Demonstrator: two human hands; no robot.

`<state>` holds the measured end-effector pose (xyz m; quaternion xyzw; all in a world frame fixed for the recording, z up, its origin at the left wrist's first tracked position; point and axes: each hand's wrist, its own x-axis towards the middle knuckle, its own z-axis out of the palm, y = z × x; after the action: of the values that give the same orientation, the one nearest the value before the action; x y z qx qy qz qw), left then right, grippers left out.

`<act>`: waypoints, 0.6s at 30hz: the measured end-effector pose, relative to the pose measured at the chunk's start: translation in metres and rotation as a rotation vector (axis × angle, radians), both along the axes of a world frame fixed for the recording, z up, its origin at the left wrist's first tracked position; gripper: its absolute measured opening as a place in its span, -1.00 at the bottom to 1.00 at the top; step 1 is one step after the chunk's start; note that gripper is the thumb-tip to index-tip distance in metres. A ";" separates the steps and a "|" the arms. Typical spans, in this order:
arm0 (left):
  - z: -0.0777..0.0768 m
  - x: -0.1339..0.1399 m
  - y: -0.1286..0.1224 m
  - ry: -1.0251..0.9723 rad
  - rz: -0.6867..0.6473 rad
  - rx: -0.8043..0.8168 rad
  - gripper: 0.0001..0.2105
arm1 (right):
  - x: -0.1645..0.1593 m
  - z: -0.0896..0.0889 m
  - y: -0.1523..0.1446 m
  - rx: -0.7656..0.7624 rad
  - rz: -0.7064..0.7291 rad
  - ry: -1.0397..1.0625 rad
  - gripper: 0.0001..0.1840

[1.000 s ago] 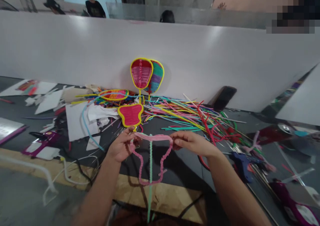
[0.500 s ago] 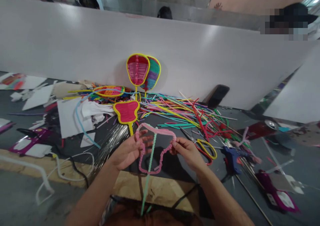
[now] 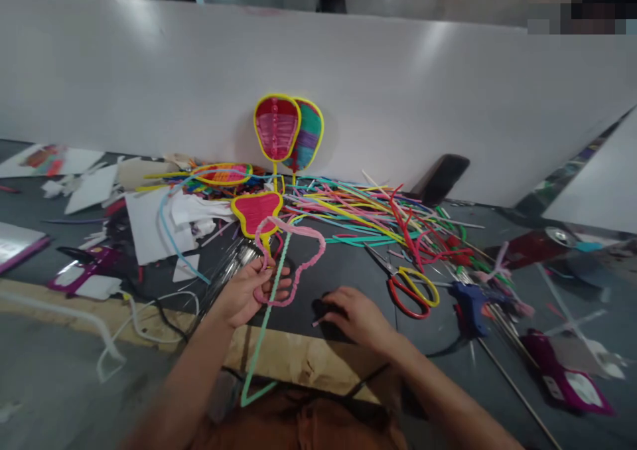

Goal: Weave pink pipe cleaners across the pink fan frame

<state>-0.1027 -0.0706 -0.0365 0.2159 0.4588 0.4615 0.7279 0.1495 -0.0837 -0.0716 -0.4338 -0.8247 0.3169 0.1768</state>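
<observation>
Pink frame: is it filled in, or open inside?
Open inside: a green stem crosses the frame, but the table and fingers of the left hand show through.

One camera, worn on the person's head, looks forward and down, with the wearer's brown-clothed lap (image 3: 298, 430) at six o'clock along the lower edge. Close to the lens are the bare left hand (image 3: 249, 295), between seven and eight o'clock, and the bare right hand (image 3: 361, 317) at five. The dark grey tabletop (image 3: 343, 264) recedes to a smooth white upright panel (image 3: 199, 78), farther off. Above it, at twelve, shows a dark-haired head (image 3: 332, 0); at eight, grey floor (image 3: 60, 370).
</observation>
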 end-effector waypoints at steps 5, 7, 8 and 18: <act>-0.003 0.005 0.011 -0.029 0.074 -0.029 -0.83 | -0.011 -0.002 -0.006 0.190 0.056 -0.333 -0.83; -0.004 0.013 0.017 -0.050 0.084 -0.027 -0.82 | 0.002 0.003 0.002 0.205 -0.016 -0.359 -0.83; -0.005 0.019 0.020 -0.064 0.084 -0.026 -0.82 | 0.012 0.007 0.007 0.214 -0.079 -0.369 -0.83; -0.012 0.081 0.045 -0.154 -0.041 -0.021 -0.86 | 0.127 0.030 0.048 0.310 -0.546 -0.617 -0.75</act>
<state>-0.0221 -0.0255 -0.0484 0.1812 0.4017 0.4568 0.7728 0.2768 -0.0357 -0.0420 -0.6787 -0.7316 -0.0132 0.0627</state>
